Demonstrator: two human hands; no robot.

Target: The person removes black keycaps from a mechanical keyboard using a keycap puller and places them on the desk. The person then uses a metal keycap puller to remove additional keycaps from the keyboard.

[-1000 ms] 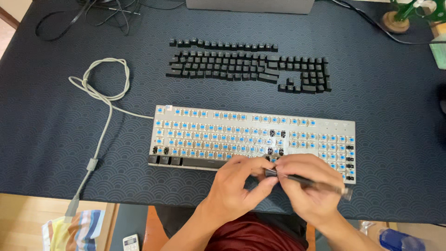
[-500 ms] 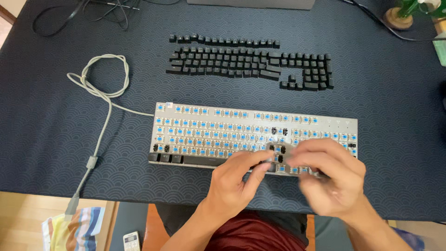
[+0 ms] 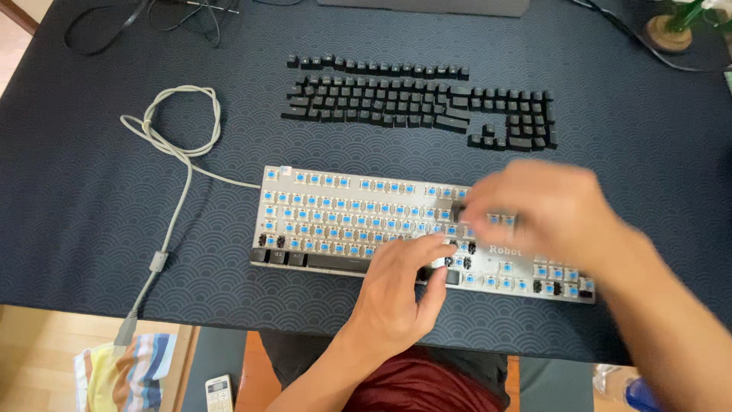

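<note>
While a grey cable (image 3: 171,145) lies coiled well to the left of both hands, the left hand (image 3: 400,294) rests on the front edge of the stripped keyboard (image 3: 335,217), fingers spread apart with the tips touching its lower rows of blue switches. To the right, the right hand (image 3: 545,210) hovers over the keyboard, blurred, seemingly pinching a dark keycap (image 3: 460,211) at its fingertips. Beyond the fingers, loose black keycaps (image 3: 415,99) lie in rows on the dark mat (image 3: 91,229).
</note>
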